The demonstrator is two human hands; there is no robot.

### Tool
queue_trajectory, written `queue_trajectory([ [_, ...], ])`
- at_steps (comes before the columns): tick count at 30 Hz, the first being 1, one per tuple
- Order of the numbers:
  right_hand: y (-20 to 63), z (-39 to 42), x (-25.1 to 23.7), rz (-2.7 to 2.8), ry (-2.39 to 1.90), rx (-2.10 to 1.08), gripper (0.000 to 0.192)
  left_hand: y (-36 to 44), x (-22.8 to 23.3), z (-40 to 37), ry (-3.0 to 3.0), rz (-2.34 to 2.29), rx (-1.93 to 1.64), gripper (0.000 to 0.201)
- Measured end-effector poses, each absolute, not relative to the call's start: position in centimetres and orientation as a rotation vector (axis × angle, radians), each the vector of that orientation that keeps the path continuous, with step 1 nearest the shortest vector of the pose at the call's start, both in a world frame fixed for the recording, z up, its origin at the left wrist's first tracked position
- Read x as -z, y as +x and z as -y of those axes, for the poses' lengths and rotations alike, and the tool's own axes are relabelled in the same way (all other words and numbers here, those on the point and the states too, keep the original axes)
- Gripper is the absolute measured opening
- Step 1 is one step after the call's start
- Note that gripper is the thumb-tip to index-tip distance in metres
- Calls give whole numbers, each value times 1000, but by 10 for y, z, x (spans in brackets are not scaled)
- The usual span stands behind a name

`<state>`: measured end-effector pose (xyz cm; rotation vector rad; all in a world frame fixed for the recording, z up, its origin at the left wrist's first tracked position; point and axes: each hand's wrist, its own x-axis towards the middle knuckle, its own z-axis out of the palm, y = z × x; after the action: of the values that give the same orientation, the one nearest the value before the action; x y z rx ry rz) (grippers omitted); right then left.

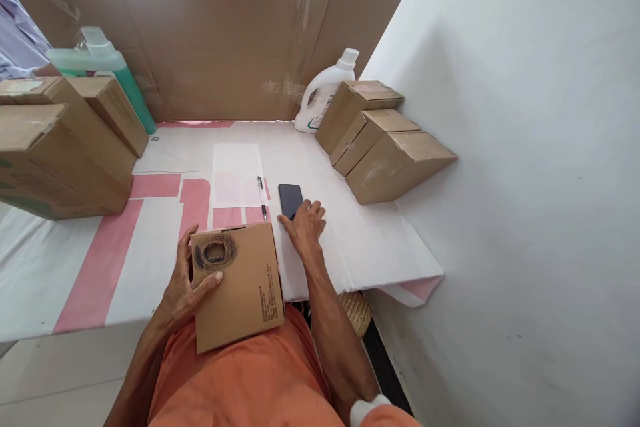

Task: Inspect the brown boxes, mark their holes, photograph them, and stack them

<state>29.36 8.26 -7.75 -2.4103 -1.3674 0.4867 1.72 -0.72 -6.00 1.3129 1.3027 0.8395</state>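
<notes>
A brown cardboard box rests tilted against the table's front edge and my lap. It has a dark scribbled ring around a hole near its upper left corner and small print along its right side. My left hand grips its left side, with the thumb across the front face. My right hand lies over the lower end of a black smartphone on the table, fingers spread and thumb by the phone's lower left corner. To the phone's left are a pen and a white sheet of paper.
Several cardboard boxes stand at the right by the white wall, beside a white jug. More boxes and a green liquid bottle stand at the left. A tall cardboard panel closes off the table's back.
</notes>
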Motion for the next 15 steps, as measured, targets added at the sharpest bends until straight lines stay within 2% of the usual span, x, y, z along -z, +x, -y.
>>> queue_trajectory([
  [4, 314, -74, 84, 1156, -2383, -603, 73, 23, 58, 9, 1279, -1310, -813, 123],
  [7, 324, -76, 88, 1041, -2261, -753, 61, 26, 60, 13, 1198, -1286, -847, 128],
  [9, 329, -72, 89, 991, -2122, -885, 44, 28, 62, 18, 1169, -1263, -866, 121],
  [11, 332, -59, 88, 949, -1948, -1015, 37, 30, 65, 24, 1153, -1222, -836, 107],
  [15, 333, -13, 70, 768, -1585, -1241, 50, 37, 65, 34, 1066, -1171, -791, 86],
])
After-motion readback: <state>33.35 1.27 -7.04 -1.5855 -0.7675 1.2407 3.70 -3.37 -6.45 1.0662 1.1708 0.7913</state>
